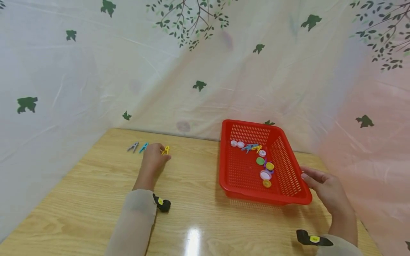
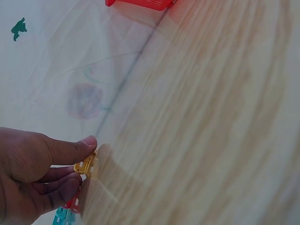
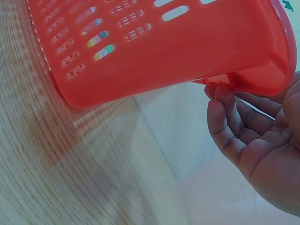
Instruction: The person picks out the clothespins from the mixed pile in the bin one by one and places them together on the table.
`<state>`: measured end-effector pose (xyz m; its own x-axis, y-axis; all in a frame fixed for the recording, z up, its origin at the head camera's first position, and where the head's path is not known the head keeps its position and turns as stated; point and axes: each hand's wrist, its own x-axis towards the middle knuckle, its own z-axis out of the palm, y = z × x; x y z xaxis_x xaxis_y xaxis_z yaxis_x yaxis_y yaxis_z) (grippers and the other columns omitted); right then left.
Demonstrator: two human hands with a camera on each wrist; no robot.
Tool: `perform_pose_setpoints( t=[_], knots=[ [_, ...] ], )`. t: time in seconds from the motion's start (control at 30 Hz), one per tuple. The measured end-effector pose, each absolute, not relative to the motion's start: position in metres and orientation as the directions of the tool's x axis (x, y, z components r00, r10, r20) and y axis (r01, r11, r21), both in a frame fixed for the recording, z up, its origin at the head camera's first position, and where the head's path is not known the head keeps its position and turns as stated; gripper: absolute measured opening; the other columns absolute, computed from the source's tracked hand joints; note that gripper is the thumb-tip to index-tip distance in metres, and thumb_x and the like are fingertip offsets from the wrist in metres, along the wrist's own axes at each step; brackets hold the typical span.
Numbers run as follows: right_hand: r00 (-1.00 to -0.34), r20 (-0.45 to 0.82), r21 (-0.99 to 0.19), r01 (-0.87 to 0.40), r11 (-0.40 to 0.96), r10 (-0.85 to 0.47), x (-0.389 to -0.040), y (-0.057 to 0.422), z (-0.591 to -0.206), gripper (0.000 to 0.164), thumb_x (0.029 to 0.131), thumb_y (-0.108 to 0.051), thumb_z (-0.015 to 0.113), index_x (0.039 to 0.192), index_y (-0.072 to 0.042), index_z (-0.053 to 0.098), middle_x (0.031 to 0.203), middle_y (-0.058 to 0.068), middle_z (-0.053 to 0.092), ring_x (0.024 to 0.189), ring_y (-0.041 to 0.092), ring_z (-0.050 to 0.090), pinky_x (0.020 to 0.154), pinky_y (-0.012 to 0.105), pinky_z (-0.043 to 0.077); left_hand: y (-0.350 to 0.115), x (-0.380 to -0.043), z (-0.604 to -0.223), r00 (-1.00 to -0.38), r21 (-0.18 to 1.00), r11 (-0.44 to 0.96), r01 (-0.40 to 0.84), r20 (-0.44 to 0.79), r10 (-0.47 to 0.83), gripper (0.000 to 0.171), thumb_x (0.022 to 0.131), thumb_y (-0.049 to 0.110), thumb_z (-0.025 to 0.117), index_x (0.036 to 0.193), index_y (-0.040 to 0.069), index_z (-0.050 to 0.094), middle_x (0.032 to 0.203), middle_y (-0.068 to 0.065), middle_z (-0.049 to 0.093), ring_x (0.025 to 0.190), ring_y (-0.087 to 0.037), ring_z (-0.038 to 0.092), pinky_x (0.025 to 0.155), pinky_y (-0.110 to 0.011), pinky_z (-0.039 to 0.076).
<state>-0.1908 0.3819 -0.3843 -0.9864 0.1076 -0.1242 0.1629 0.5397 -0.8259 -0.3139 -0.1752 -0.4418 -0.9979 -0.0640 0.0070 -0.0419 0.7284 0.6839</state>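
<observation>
My left hand (image 1: pixel 153 156) reaches to the far left part of the table and pinches a yellow clothespin (image 1: pixel 166 150) between thumb and fingers. In the left wrist view that clothespin (image 2: pixel 85 166) sits right at the thumb tip. Beside the hand lie a blue clothespin (image 1: pixel 143 147) and a grey clothespin (image 1: pixel 133 147). A red clothespin (image 2: pixel 73 202) shows partly behind the fingers in the left wrist view. Over on the right, my right hand (image 1: pixel 326 186) grips the rim of a red plastic basket (image 1: pixel 225 160), its fingers curled under the edge.
Inside the basket are blue clothespins (image 1: pixel 249 148), a yellow clothespin (image 1: pixel 257 149), and several bottle caps, among them a green cap (image 1: pixel 260 161) and an orange cap (image 1: pixel 267 183). Behind the wooden table (image 1: pixel 189 177) hangs a pale leaf-printed sheet (image 1: pixel 153 85).
</observation>
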Motion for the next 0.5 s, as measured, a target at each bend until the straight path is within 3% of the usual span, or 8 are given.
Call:
perform_pose_setpoints(
  t=[0.5],
  knots=[
    [-0.981, -0.159, -0.832, 0.195, 0.519, 0.113, -0.191, 0.381, -0.382, 0.073, 0.099, -0.056, 0.06, 0.155, -0.01, 0.045, 0.155, 0.018, 0.047, 0.138, 0.04, 0.044, 0.104, 0.077, 0.029, -0.171, -0.308, -0.427, -0.997, 0.644, 0.765, -0.004, 0.054, -0.051, 0.045, 0.095, 0.022, 0.075, 0.125, -0.008, 0.061, 0.114, -0.025, 0.065, 0.103, -0.038, 0.063, 0.089, -0.051, 0.053]
  ],
)
